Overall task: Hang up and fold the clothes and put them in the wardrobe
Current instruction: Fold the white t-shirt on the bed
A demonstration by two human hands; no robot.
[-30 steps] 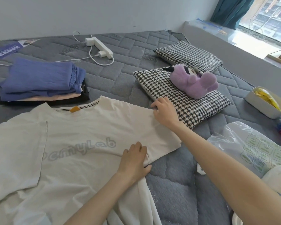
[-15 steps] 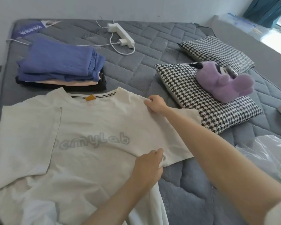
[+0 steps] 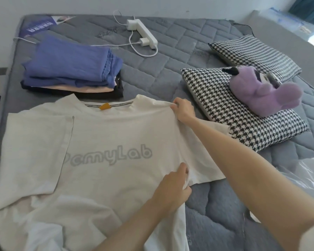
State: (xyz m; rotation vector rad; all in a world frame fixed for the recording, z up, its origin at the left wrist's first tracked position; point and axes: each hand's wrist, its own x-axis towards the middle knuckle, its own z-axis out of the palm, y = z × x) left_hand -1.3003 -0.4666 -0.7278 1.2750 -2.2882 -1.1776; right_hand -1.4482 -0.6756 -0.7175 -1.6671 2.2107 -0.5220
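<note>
A white T-shirt (image 3: 107,138) with grey lettering lies spread front-up on the grey mattress (image 3: 185,69), its left sleeve folded over the chest. My right hand (image 3: 183,110) pinches the fabric at the shirt's right shoulder, near the collar. At the right side seam under the sleeve, my left hand (image 3: 172,189) grips the cloth. A stack of folded clothes (image 3: 71,69), blue on top with pink and black beneath, sits just behind the collar.
Two houndstooth pillows (image 3: 216,98) lie to the right, with a purple plush toy (image 3: 261,91) on the nearer one. A white power strip (image 3: 143,33) and cable rest at the back. A clear plastic bag (image 3: 301,174) is at the right edge.
My right hand has slid from the sleeve edge by the pillow up to the shoulder and pinched the fabric. The view has shifted left. My left hand stays at the side seam.
</note>
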